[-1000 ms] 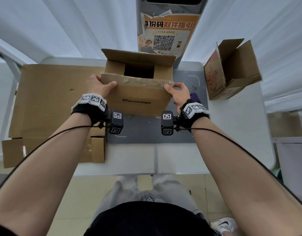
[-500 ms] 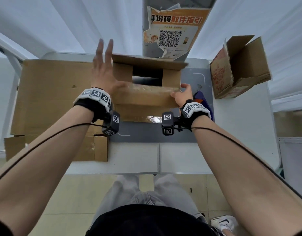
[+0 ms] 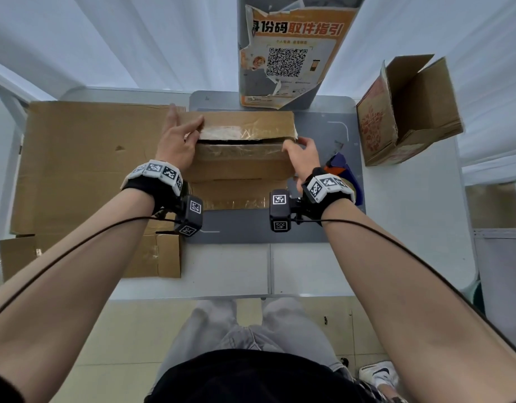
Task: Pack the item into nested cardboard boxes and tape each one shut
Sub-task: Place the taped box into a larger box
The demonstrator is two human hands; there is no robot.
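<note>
- Step in hand, as judged from the flap positions: closing the top of the cardboard box [image 3: 239, 158] that sits on the grey mat [image 3: 335, 181] at the middle of the table [image 3: 411, 228].
- Left hand [image 3: 178, 141]: fingers extended and nearly straight, palm against the left end of the box, thumb lying across the far flap [image 3: 245, 123]. It presses; it does not clasp anything.
- Right hand [image 3: 302, 154]: fingers curled at the right end of the near flap [image 3: 242, 151], pinching its corner edge.
- Flap condition: both long flaps are folded down and nearly meet. A dark slit remains between them along the centre seam. Old glossy tape covers both flap edges.
- To perform the step well: press both flaps level until the slit disappears, keep one hand flat across the seam, and only then free the other hand for tape. Uneven pressure is likely to let one flap spring up.
- Box relative to grip: the box lies between the two hands, each hand at one short end, the seam running from one hand to the other.
- The packed item is not visible; the interior is hidden by the flaps.
- Just right of the right wrist lies a dark blue object [image 3: 342, 167], partly hidden; its identity cannot be told.
- A flattened cardboard sheet [image 3: 85, 164] lies left of the box. A second open box [image 3: 411, 112] stands well apart at the right.
</note>
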